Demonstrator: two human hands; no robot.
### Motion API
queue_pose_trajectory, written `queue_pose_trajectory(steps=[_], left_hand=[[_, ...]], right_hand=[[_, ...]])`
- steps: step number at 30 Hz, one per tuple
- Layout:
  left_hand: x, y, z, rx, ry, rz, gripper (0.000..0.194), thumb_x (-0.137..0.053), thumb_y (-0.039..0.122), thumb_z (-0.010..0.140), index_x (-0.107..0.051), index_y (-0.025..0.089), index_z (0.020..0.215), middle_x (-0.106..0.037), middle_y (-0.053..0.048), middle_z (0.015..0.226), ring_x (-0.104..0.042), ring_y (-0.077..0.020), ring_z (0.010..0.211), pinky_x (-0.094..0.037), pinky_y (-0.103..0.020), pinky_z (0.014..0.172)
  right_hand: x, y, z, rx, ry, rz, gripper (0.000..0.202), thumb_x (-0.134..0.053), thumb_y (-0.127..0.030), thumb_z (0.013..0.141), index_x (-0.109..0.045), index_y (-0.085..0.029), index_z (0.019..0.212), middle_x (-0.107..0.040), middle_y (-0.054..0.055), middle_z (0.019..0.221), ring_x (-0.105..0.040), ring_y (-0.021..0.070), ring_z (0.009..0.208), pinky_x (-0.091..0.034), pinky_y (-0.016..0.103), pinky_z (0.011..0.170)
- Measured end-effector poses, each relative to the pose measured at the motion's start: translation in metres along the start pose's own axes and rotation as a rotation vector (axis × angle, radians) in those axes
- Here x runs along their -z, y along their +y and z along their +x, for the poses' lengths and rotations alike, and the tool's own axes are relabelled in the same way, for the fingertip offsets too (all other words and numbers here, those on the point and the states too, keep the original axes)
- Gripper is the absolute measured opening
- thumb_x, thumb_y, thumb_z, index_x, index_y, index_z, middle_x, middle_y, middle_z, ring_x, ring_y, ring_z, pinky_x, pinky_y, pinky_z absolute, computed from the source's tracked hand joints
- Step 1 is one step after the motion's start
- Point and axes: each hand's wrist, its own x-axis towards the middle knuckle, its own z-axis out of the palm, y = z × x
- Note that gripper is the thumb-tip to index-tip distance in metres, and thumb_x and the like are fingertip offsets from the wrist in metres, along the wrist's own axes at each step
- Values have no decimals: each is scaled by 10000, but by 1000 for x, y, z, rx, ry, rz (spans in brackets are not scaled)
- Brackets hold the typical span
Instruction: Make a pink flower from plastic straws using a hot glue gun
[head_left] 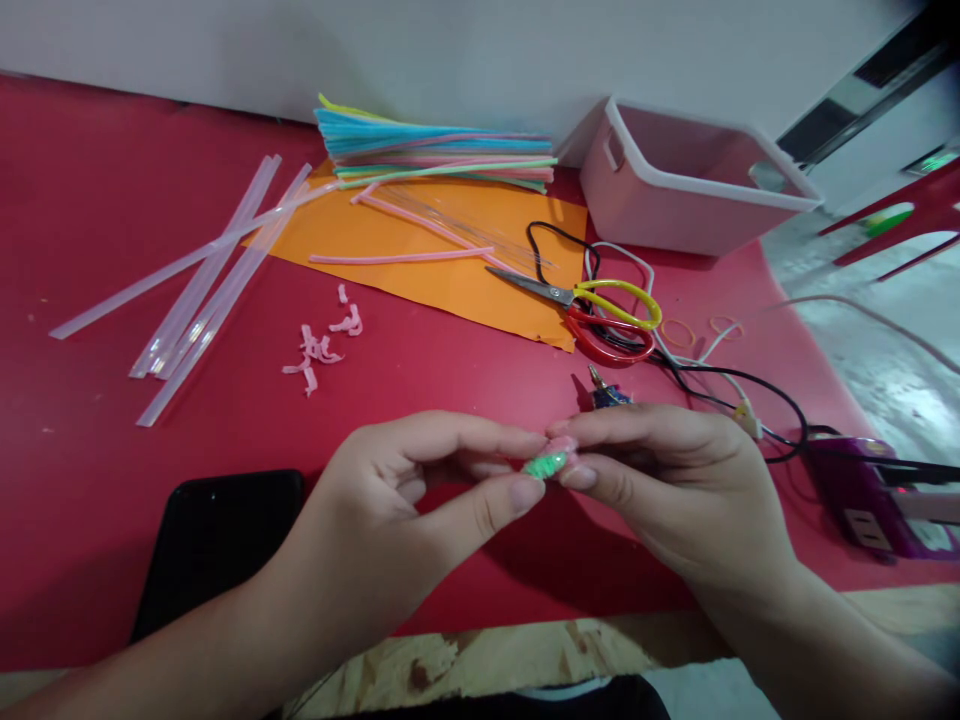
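Note:
Between the fingertips of both hands is a small green and pink fuzzy piece (546, 464), which looks like coiled pipe cleaner. My left hand (427, 500) pinches its green side with thumb and forefinger. On the pink side, the thumb and fingers of my right hand (675, 490) close on the same piece. Parts of it are hidden by the fingertips. Just beyond my right hand lies a small dark blue object with a metallic tip (606, 388), its kind unclear. Scissors (577, 300) with one yellow and one red handle rest farther back.
A pipe cleaner bundle (442, 150) lies on orange paper (480, 290). Clear glue sticks (217, 260), pink scraps (319, 345) and a black phone (217, 540) are on the left. At right stand a pink bin (675, 200), tangled cables (772, 385) and a purple power strip (855, 490).

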Motion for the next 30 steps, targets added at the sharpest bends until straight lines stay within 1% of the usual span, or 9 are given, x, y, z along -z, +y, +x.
queue_pose_trajectory(steps=[4,9,11,15,20,24,27,28,30], left_hand=[[1,0,1,-3,-10,-13,167,-815,198,767,-810,312,888,-811,68,851,-751,-81,787,-579,-99,743],[0,3,3,74,-91,-128,148,-793,186,793,-807,307,876,-816,63,889,-754,-77,865,-557,-80,790],[0,3,3,97,-104,-160,137,-796,178,787,-809,296,855,-816,60,872,-752,-73,847,-553,-70,761],[0,2,3,108,-67,-161,119,-831,176,738,-805,277,796,-806,56,805,-741,-74,767,-558,-80,702],[0,-1,2,123,-51,-168,118,-845,178,716,-796,258,787,-778,42,724,-723,-75,707,-553,-91,664],[0,-1,2,117,-18,-98,154,-865,204,689,-780,246,810,-737,53,675,-679,-56,640,-536,-82,621],[-1,0,4,143,-12,-67,169,-862,202,694,-763,231,828,-729,51,675,-666,-50,631,-528,-80,617],[-1,0,5,147,-14,-76,169,-861,202,697,-758,228,828,-723,53,665,-660,-46,622,-523,-78,613],[-1,1,6,161,-11,-107,184,-858,201,705,-752,230,853,-715,58,658,-656,-42,620,-520,-77,616]], right_hand=[[0,-1,-1,-24,-2,8,321,-812,-90,728,-792,-340,929,-803,-53,840,-773,127,733,-647,166,717],[4,1,0,15,-73,25,478,-794,-38,726,-754,-372,1066,-802,-70,877,-767,110,744,-639,153,700],[6,0,1,55,-112,-10,502,-777,-39,751,-735,-389,1108,-802,-73,912,-766,99,778,-629,143,731],[9,-3,3,123,-118,-130,412,-787,-74,756,-763,-353,1059,-804,-47,906,-763,111,759,-630,158,735],[9,-5,2,111,-91,-160,343,-809,-99,735,-784,-322,995,-802,-43,856,-750,100,690,-617,131,658],[10,-4,-1,127,-101,-222,279,-795,-128,766,-780,-304,982,-800,-39,867,-746,91,720,-609,129,680],[10,-4,-1,146,-115,-271,217,-781,-150,789,-779,-298,948,-797,-42,859,-742,87,735,-604,133,693],[10,-4,-1,146,-113,-279,215,-782,-156,790,-777,-300,949,-797,-44,866,-742,85,734,-602,132,689],[10,-3,1,114,-107,-275,291,-789,-160,783,-758,-314,1028,-799,-43,900,-746,90,743,-603,135,673]])
